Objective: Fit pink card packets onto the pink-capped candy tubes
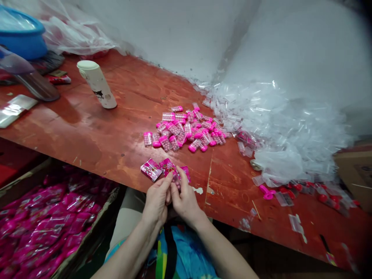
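Note:
At the table's front edge my left hand point(158, 195) and my right hand point(185, 199) meet, fingers pinched together. Between their fingertips shows part of a small transparent candy bottle point(176, 181) with pink balls in it; the fingers hide most of it. Just beyond the hands lie several shiny pink printed sachets point(151, 169), partly covered by my fingers. Farther up the table is a pile of small candy bottles point(187, 130) with bright pink caps and pink balls inside.
Transparent plastic tubes point(270, 120) are heaped against the wall at right, with red-capped pieces point(328, 197) and a pink plastic part point(266, 192) nearby. A white flask point(99, 85), a brown-filled bottle point(37, 83) and a blue basin point(21, 37) stand left. A box of pink packets point(49, 221) sits below.

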{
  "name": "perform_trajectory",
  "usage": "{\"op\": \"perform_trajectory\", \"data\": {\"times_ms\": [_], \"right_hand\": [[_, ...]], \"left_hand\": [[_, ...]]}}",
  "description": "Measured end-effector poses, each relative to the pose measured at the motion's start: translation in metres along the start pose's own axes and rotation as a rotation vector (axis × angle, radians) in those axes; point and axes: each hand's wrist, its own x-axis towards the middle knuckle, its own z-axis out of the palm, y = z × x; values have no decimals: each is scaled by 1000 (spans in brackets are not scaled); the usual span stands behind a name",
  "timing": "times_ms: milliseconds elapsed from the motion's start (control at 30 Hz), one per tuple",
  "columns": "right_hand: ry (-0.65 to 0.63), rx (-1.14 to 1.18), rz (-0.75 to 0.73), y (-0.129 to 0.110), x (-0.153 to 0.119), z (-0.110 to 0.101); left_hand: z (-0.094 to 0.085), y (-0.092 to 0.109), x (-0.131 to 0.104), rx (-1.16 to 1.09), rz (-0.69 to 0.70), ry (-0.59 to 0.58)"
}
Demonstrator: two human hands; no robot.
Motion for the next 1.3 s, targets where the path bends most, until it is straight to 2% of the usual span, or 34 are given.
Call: {"op": "perform_trajectory", "data": {"times_ms": [133,233,400,500,600,667,733,767,833,867,900,967,1000,1033,1100,1200,1233,1300], "right_hand": [[-196,550,235,4,9,-5],[-297,718,302,7,13,-11],[-291,716,287,12,3,-9],[-240,671,248,16,-1,-3],[-250,635,234,19,-3,3],[-284,557,230,19,-4,2],[-310,374,170,17,-4,-5],[-298,242,111,16,-3,-11],[-189,-71,-41,17,3,-24],[-101,-241,-107,19,7,-31],[-11,-411,-152,22,11,-36],[129,-720,-184,30,19,-42],[168,-841,-182,34,22,-42],[193,-928,-178,38,25,-41],[219,-990,-179,44,26,-36],[240,-828,-181,43,22,-33],[234,-717,-177,40,20,-34],[180,-483,-168,32,15,-36]], "left_hand": [[-5,-2,-3,61,-56,-116],[-9,2,-4,131,-57,-205],[-17,9,-2,202,-48,-225],[-20,4,-4,218,-50,-216],[-20,-2,-8,243,-35,-207],[-24,-1,-13,240,-68,-227],[-38,8,-17,234,-84,-204],[-51,15,-19,222,-60,-157],[-88,31,-18,147,69,27],[-110,39,-16,69,142,155],[-131,45,-12,-12,201,335],[-164,52,-5,-82,124,735],[-172,51,-3,-85,71,822],[-173,47,-2,-72,38,840],[-152,34,-5,-22,29,629],[-89,10,-13,200,37,171],[-68,3,-14,278,21,64],[-34,-5,-12,340,35,-20]]}}
